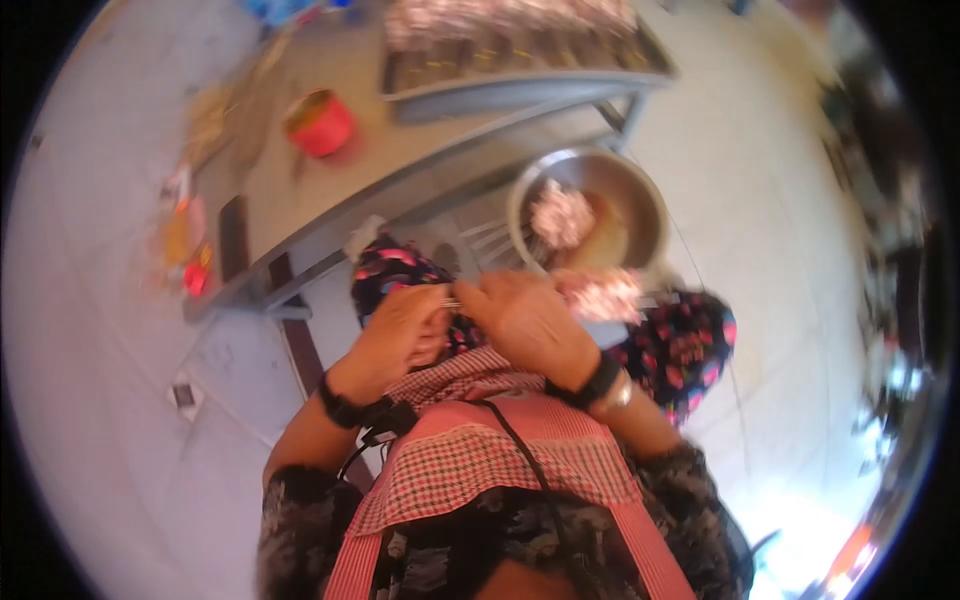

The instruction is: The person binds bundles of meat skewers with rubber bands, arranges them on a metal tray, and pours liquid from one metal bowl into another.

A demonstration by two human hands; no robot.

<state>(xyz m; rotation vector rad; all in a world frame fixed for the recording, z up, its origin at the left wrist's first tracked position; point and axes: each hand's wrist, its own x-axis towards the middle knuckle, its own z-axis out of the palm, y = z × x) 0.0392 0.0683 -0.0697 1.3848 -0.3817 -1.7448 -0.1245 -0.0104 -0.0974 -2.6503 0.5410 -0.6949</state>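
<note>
"What can be seen from the head view?"
"Two bare hands are shown in the middle of the frame. A thin stick [453, 302] is pinched by the left hand [405, 325], and its fingers are curled in."
"And the right hand [530, 318]?"
"It is closed around the same stick, just beside the left. Its fingertips are hidden."
"Where is the pink meat [603, 294]?"
"It is seen right of the middle, just past the right hand. It is soft and lumpy, made of rosy and pale bits, and blurred."
"What is near it?"
"A metal bowl [647, 205] is seen just above, with a pink lump [561, 214] inside. At the top, a tray [530, 95] is set on a table [290, 205]. A red pot [322, 125] is placed at upper left."
</note>
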